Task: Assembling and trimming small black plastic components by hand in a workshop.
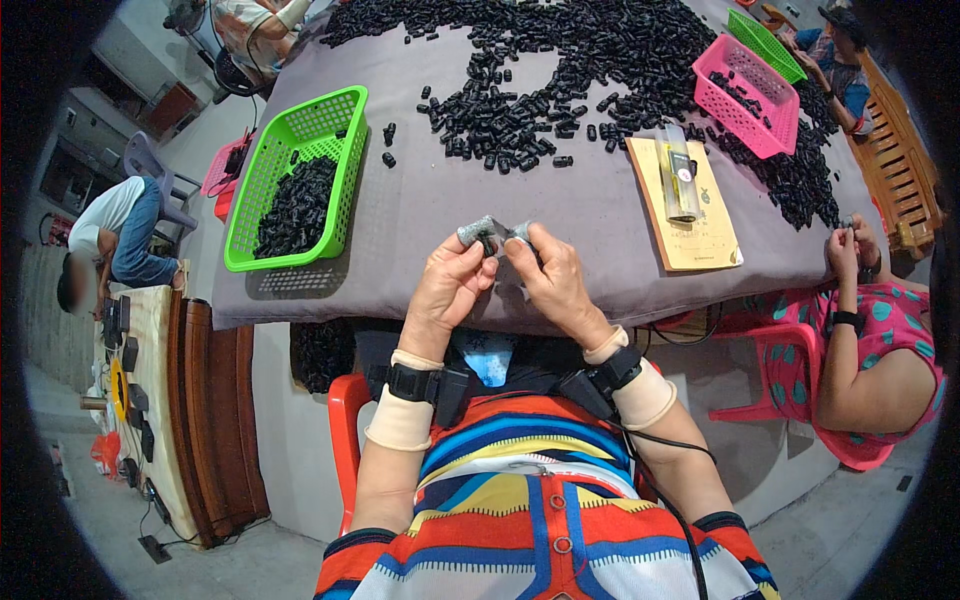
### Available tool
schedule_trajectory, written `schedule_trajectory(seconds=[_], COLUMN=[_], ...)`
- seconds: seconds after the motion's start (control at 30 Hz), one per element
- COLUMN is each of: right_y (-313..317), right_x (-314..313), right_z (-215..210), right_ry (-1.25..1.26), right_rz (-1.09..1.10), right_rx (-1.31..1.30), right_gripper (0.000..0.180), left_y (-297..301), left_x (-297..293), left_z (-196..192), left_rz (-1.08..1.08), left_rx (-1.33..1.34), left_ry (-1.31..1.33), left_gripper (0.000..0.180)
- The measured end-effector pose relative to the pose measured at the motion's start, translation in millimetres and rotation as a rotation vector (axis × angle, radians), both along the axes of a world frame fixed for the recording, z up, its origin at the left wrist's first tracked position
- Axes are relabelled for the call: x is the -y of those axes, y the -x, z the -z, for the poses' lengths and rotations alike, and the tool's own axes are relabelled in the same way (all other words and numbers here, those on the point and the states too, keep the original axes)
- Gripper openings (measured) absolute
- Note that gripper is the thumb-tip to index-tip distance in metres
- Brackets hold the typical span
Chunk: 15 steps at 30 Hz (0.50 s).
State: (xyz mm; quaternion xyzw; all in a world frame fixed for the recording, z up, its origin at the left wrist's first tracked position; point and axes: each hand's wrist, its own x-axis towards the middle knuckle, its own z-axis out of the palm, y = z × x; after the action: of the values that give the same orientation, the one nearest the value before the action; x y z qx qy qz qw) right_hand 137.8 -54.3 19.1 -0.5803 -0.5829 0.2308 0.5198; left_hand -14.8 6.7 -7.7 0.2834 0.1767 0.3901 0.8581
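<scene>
Grey cloth covers the surface [420, 200], strewn with small black plastic pieces [560, 60] beyond my reach. My left hand [450, 285] and right hand [550, 275] meet just above its near edge, both pinched on one small black part [492, 240] between taped fingertips [476, 232]; its long axis seems to run hand to hand. A green plastic basket [345, 110] sits to my left

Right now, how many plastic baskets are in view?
3 on the table: a green basket at left half full of black parts, a pink basket at far right, a second green basket behind it. A pink one off the table's left edge may be another.
</scene>
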Motion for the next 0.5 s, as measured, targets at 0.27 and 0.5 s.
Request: schedule_trajectory(seconds=[0.27,0.5], right_y=[4.5,5.8], right_x=[2.0,1.2], right_z=[2.0,4.2], right_ry=[-0.128,-0.168], right_rz=[-0.036,-0.033], right_rx=[0.225,0.246], right_gripper=[0.025,0.023], left_y=[1.3,1.0], left_x=[-1.2,-0.6], left_z=[3.4,1.8], left_rz=[-0.037,-0.027], left_rx=[-0.039,-0.029], left_ry=[0.02,0.025], left_gripper=[0.026,0.026])
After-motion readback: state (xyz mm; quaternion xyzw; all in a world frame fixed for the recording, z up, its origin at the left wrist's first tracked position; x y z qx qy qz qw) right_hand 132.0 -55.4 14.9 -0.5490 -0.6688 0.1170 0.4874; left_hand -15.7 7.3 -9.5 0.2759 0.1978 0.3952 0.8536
